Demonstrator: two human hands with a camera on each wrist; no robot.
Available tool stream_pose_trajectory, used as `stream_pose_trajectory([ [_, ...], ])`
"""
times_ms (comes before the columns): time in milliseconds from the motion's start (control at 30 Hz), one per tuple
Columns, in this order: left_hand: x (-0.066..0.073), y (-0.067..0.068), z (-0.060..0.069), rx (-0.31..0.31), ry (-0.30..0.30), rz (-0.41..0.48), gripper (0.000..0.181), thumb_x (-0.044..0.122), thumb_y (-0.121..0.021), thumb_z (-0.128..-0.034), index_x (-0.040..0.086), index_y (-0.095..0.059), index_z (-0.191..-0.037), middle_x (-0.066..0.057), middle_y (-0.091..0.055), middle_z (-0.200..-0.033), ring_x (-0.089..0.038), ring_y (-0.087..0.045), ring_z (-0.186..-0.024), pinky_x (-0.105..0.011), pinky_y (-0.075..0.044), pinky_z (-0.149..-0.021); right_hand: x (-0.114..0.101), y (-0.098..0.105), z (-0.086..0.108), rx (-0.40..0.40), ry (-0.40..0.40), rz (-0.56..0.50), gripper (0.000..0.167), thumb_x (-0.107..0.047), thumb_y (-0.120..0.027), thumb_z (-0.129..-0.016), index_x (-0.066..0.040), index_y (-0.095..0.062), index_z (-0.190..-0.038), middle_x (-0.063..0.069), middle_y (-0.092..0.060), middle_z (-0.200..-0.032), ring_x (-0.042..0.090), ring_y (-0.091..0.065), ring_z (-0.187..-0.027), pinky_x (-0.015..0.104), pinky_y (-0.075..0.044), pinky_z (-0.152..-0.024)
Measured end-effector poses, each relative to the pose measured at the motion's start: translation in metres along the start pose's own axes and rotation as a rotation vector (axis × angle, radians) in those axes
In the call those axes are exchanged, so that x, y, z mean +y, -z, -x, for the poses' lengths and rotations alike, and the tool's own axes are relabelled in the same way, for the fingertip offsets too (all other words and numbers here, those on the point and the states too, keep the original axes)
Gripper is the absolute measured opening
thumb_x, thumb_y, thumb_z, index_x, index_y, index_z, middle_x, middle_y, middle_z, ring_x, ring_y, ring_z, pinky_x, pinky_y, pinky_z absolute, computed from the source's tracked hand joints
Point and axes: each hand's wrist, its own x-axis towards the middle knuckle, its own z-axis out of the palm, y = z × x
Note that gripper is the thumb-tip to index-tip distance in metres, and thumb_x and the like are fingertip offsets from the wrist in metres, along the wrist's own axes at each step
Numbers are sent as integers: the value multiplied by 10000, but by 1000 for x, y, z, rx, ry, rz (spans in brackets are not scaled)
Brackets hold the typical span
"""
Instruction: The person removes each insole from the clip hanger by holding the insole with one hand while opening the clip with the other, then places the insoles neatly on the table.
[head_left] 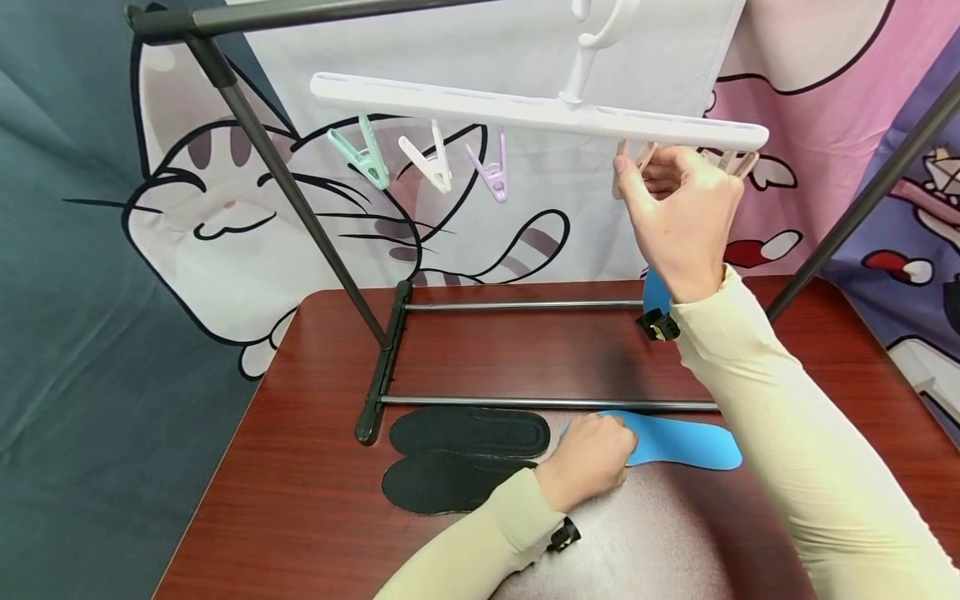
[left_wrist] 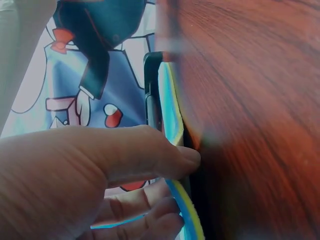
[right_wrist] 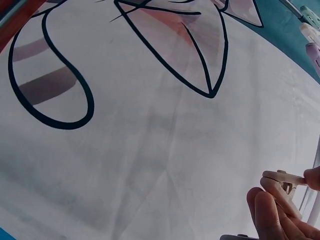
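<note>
- My left grip [head_left: 588, 458] pinches the blue insole [head_left: 690, 442] on the bench [head_left: 300, 500]; likely light, bendy; best taken by its edge;
- my right grip [head_left: 686, 217] pinches a beige clip [right_wrist: 281, 196] below the hanger [head_left: 480, 104]; probably stiff, springy; squeeze its tails.

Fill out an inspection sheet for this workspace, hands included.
Surface: reddish-brown table, pale glare toward the near side.
Job's things: blue insole; two black insoles; white hanger with green clip, white clip and purple clip below; another blue piece, mostly hidden.
Clutter: nothing seen.
Hands: left hand pinches the blue insole; right hand pinches a beige clip.
Cables: nothing seen.
Surroundings: dark rack; cartoon-printed cloth behind.
</note>
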Motion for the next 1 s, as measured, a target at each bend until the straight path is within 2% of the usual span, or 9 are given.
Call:
stream_pose_trajectory([
  [200,0,1,0,-15,8,3,392,117,-718,-768,241,-438,-523,75,-548,-597,-97,-578,-554,-257,-432,-430,0,1,0,0,-7,-15,341,-361,-725,-875,-31,-789,-930,81,-764,-830,-197,-566,-667,87,-476,-705],
  [433,-1,4,0,-55,-11,-34,372,224,-729,-790,244,-466,-528,87,-558,-608,-82,-575,-558,-260,-439,-447,2,4,0,1,-11,-22,364,-360,-737,-866,-12,-783,-962,96,-766,-861,-186,-569,-667,88,-479,-701],
  [600,-3,6,0,-100,-19,-6,234,243,-709,-823,267,-617,-610,103,-598,-685,-68,-612,-635,-254,-455,-484,3,6,1,5,2,-22,369,-357,-737,-865,-5,-782,-968,98,-766,-875,-189,-567,-673,83,-475,-696],
  [733,-6,8,-1,-138,-26,40,193,274,-703,-856,291,-654,-669,108,-600,-717,-53,-569,-593,-247,-407,-463,4,7,2,7,-1,-29,374,-349,-743,-863,3,-779,-987,101,-766,-885,-188,-572,-678,85,-478,-696],
  [833,-8,8,-1,-132,-30,76,221,270,-693,-867,288,-621,-659,108,-566,-681,-37,-505,-537,-239,-358,-438,5,8,3,2,-7,-42,382,-341,-745,-867,15,-773,-1003,111,-766,-887,-178,-582,-677,91,-482,-699],
  [1000,-11,11,-2,-76,-29,146,247,225,-662,-888,273,-592,-656,114,-514,-628,-25,-482,-543,-233,-334,-445,8,10,6,-2,10,-80,345,-316,-741,-885,7,-777,-1000,130,-761,-858,-130,-610,-648,98,-487,-687],
])
